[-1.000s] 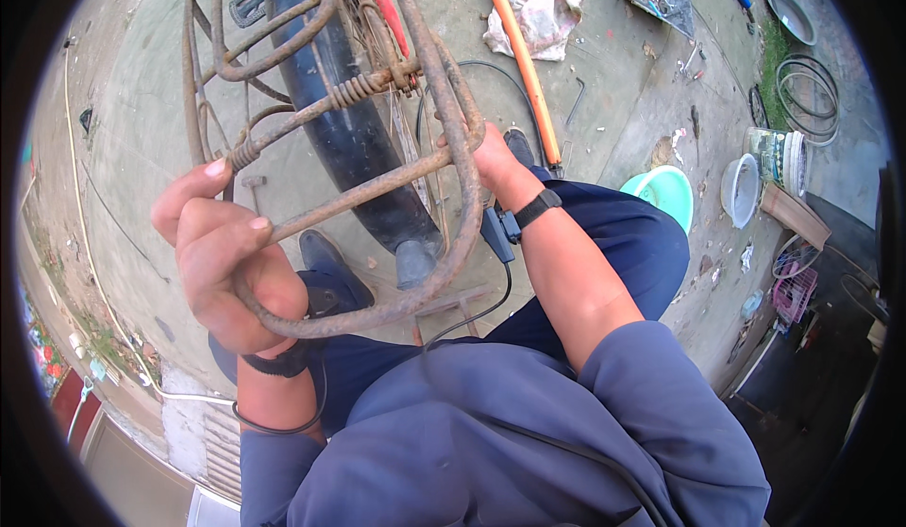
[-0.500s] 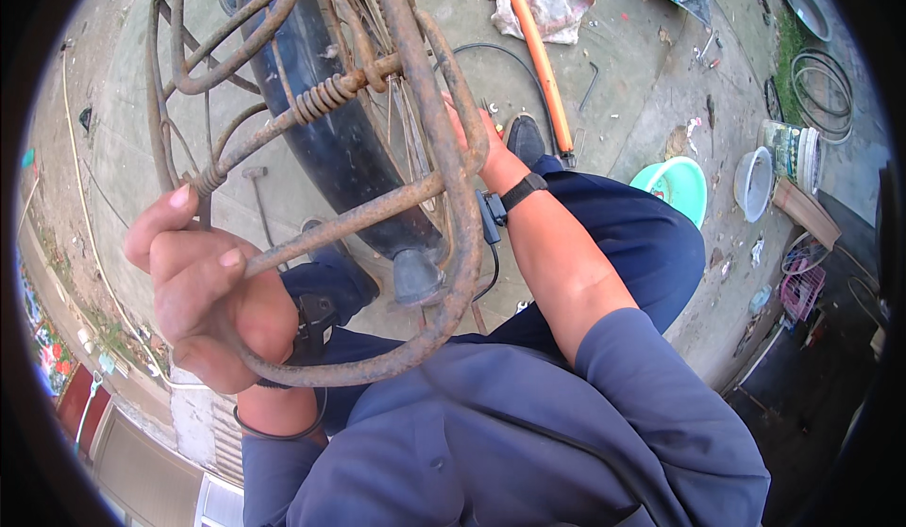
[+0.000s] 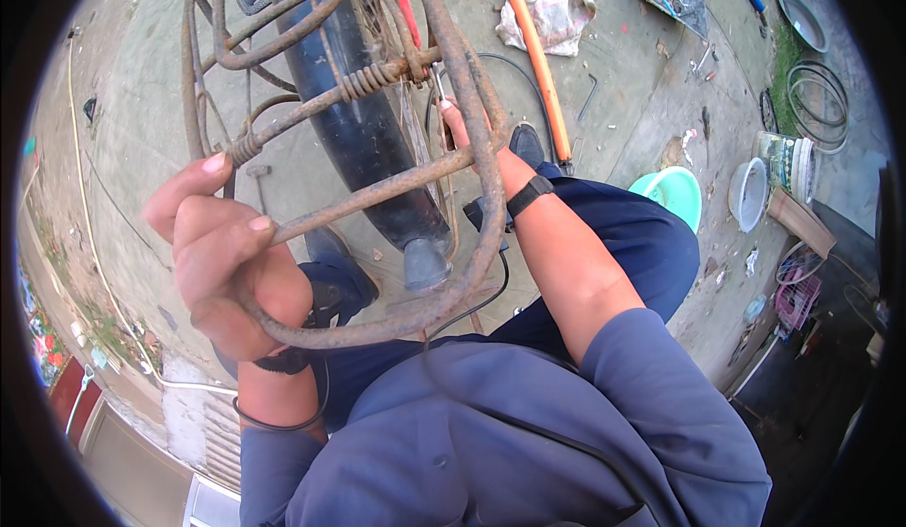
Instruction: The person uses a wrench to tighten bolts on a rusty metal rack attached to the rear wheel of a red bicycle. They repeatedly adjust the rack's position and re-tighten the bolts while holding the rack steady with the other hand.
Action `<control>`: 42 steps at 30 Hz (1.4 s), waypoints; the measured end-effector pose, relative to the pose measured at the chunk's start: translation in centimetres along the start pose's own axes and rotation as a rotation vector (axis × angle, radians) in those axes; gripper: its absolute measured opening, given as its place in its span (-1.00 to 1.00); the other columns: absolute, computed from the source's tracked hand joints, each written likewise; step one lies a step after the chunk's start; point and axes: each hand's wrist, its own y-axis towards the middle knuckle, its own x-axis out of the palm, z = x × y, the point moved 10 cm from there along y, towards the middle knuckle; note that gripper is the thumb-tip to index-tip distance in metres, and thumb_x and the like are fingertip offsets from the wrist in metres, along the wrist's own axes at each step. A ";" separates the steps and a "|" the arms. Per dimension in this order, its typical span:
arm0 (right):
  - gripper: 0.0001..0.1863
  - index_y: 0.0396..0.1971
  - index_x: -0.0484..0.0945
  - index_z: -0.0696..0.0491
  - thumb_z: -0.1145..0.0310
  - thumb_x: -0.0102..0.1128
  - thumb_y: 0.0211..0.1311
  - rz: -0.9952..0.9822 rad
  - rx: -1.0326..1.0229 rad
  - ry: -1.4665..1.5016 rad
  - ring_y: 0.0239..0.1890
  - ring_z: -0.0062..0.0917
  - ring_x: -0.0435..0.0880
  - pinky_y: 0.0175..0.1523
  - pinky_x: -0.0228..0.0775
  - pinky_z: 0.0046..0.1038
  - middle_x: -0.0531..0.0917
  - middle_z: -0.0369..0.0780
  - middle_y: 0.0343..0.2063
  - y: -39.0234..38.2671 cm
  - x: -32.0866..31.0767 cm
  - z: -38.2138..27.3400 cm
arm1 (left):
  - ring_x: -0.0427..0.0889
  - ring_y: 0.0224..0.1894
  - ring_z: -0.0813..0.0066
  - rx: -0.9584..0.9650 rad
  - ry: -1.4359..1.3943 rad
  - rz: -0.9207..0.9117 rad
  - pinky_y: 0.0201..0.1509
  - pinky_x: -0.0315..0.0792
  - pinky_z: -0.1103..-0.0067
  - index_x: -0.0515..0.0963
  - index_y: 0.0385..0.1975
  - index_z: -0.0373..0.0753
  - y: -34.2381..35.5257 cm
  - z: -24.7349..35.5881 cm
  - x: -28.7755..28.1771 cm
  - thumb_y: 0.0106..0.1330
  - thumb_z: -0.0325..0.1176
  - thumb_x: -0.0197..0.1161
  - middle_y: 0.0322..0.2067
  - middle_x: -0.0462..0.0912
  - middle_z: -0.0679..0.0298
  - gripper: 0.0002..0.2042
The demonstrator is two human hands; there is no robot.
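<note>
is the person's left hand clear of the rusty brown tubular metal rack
No, the bare left hand is curled around the near left corner of the rusty brown tubular metal rack.

Left fingers (image 3: 212, 236) curled; right arm (image 3: 571, 263) stretched forward, right fingers (image 3: 455, 123) partly hidden.

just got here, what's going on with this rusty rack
A person in a blue-grey shirt has the left hand closed around the corner of the rusty rack, which sits over a black fender. The right hand is at the rack's other side, partly hidden behind its bars, so its grip is hard to tell. On the ground to the right are an orange pole, a pale cloth and a green basin.
</note>
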 end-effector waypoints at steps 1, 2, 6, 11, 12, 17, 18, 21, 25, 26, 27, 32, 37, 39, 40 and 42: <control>-0.63 0.10 0.57 0.15 0.23 0.07 0.50 0.011 0.089 -0.027 -0.61 -0.59 0.53 -0.48 0.43 -0.49 0.59 -0.27 -0.54 -0.3 -0.2 -0.2 | 0.52 -0.02 0.10 0.015 0.004 0.001 0.05 0.41 0.27 0.49 -0.25 -0.22 0.1 0.2 0.1 0.53 -0.17 -0.01 -0.56 0.46 0.23 -0.75; -0.63 0.09 0.57 0.15 0.21 0.06 0.50 0.010 0.135 -0.050 -0.61 -0.58 0.54 -0.49 0.43 -0.48 0.58 -0.26 -0.54 -0.4 -0.2 -1.0 | 0.52 -0.02 0.11 0.024 0.009 0.006 0.04 0.42 0.28 0.49 -0.26 -0.21 0.2 0.3 0.1 0.51 -0.18 0.03 -0.56 0.47 0.24 -0.77; -0.66 -0.10 0.58 0.23 0.22 0.04 0.49 -0.014 0.316 -0.118 -0.64 -0.52 0.48 -0.54 0.40 -0.39 0.52 -0.22 -0.56 -0.7 -0.6 -4.3 | 0.54 -0.03 0.11 0.045 -0.011 0.075 0.01 0.43 0.33 0.50 -0.33 -0.21 0.2 0.3 -0.1 0.48 -0.24 0.05 -0.59 0.47 0.27 -0.79; -0.64 -0.18 0.59 0.28 0.23 0.03 0.48 -0.053 0.332 -0.183 -0.68 -0.52 0.40 -0.56 0.37 -0.38 0.46 -0.24 -0.59 -0.6 -0.3 -7.0 | 0.52 0.00 0.06 0.020 -0.079 0.080 0.14 0.38 0.27 0.49 -0.32 -0.30 0.0 -0.1 -0.2 0.42 -0.25 0.02 -0.57 0.45 0.19 -0.77; -0.64 -0.16 0.59 0.27 0.23 0.03 0.48 -0.047 0.312 -0.173 -0.69 -0.53 0.40 -0.57 0.36 -0.39 0.46 -0.25 -0.60 -1.0 -0.3 -7.1 | 0.52 0.00 0.06 0.028 -0.107 0.076 0.14 0.38 0.27 0.49 -0.32 -0.30 0.0 -0.1 -0.2 0.42 -0.26 0.01 -0.57 0.45 0.19 -0.77; -0.64 -0.08 0.64 0.20 0.20 0.05 0.47 -0.022 0.155 -0.259 -0.74 -0.57 0.41 -0.60 0.34 -0.44 0.49 -0.27 -0.61 -4.9 -2.2 -5.6 | 0.55 -0.05 0.11 0.037 -0.054 0.093 -0.01 0.43 0.33 0.48 -0.35 -0.22 0.3 0.2 -0.1 0.51 -0.19 0.02 -0.62 0.46 0.27 -0.74; -0.64 -0.01 0.63 0.14 0.17 0.05 0.49 0.018 0.207 -0.243 -0.70 -0.61 0.46 -0.56 0.36 -0.49 0.54 -0.28 -0.58 -5.3 -2.7 -4.2 | 0.55 -0.05 0.11 0.048 -0.026 0.092 -0.01 0.43 0.33 0.48 -0.34 -0.21 0.3 0.3 0.0 0.52 -0.14 0.03 -0.61 0.46 0.27 -0.72; -0.62 0.07 0.60 0.13 0.18 0.05 0.50 0.063 0.169 -0.074 -0.67 -0.61 0.47 -0.52 0.38 -0.52 0.56 -0.28 -0.55 -4.4 -2.6 -1.5 | 0.54 -0.04 0.09 0.051 0.022 0.059 -0.02 0.45 0.31 0.47 -0.31 -0.21 0.3 0.7 0.3 0.52 0.03 0.03 -0.58 0.47 0.27 -0.61; -0.63 0.15 0.55 0.11 0.24 0.03 0.53 0.039 0.062 0.031 -0.50 -0.64 0.55 -0.34 0.44 -0.55 0.60 -0.29 -0.46 -2.3 -1.5 1.0 | 0.54 -0.03 0.06 -0.006 0.059 -0.003 -0.02 0.45 0.27 0.47 -0.27 -0.21 0.1 0.3 0.1 0.48 0.17 0.03 -0.54 0.48 0.24 -0.53; -0.64 0.16 0.55 0.13 0.25 0.03 0.54 -0.003 0.038 0.111 -0.44 -0.64 0.56 -0.26 0.46 -0.56 0.61 -0.29 -0.43 -2.0 -1.2 1.4 | 0.54 -0.04 0.05 -0.009 0.068 -0.019 0.00 0.45 0.26 0.47 -0.25 -0.21 0.0 0.3 0.2 0.49 0.15 0.03 -0.54 0.48 0.23 -0.53; -0.63 0.16 0.54 0.14 0.26 0.04 0.54 0.016 0.040 0.121 -0.44 -0.63 0.57 -0.25 0.47 -0.55 0.61 -0.29 -0.42 -1.5 -1.3 1.9 | 0.54 -0.04 0.04 -0.008 0.073 -0.025 0.01 0.44 0.25 0.46 -0.24 -0.22 0.0 0.3 0.1 0.49 0.14 0.03 -0.54 0.47 0.23 -0.54; -0.62 0.19 0.52 0.17 0.29 0.07 0.52 0.042 0.042 0.199 -0.39 -0.62 0.59 -0.21 0.50 -0.53 0.63 -0.27 -0.38 0.2 -0.5 3.2 | 0.53 -0.05 0.02 0.017 0.076 -0.053 0.05 0.42 0.20 0.44 -0.17 -0.23 0.0 0.4 0.3 0.50 0.12 0.02 -0.55 0.46 0.21 -0.55; -0.60 0.20 0.51 0.20 0.29 0.09 0.52 0.102 -0.073 0.256 -0.38 -0.62 0.58 -0.20 0.49 -0.54 0.65 -0.26 -0.36 0.4 -0.3 2.3 | 0.52 -0.08 0.04 0.031 0.068 -0.059 0.05 0.42 0.20 0.43 -0.15 -0.24 0.0 0.4 0.4 0.51 0.12 0.00 -0.56 0.44 0.20 -0.55; -0.60 0.19 0.52 0.21 0.29 0.09 0.51 0.101 -0.102 0.261 -0.39 -0.63 0.57 -0.21 0.48 -0.54 0.64 -0.26 -0.37 0.8 -0.2 2.3 | 0.51 -0.09 0.04 0.031 0.055 -0.065 0.06 0.41 0.19 0.43 -0.14 -0.24 0.1 0.4 0.5 0.51 0.11 0.00 -0.56 0.44 0.20 -0.55; -0.61 0.19 0.52 0.21 0.29 0.09 0.51 0.085 -0.102 0.244 -0.40 -0.63 0.57 -0.23 0.48 -0.54 0.64 -0.27 -0.38 1.1 -0.1 2.6 | 0.51 -0.09 0.04 0.025 0.044 -0.046 0.05 0.42 0.19 0.43 -0.14 -0.24 0.1 0.4 0.3 0.51 0.10 0.01 -0.56 0.44 0.20 -0.56; -0.60 0.18 0.53 0.20 0.28 0.11 0.51 0.068 -0.076 0.220 -0.43 -0.63 0.56 -0.26 0.47 -0.53 0.64 -0.28 -0.39 1.8 0.1 3.5 | 0.51 -0.09 0.04 0.025 0.056 -0.047 0.05 0.42 0.20 0.43 -0.15 -0.24 0.1 0.4 0.5 0.51 0.09 0.01 -0.56 0.44 0.21 -0.57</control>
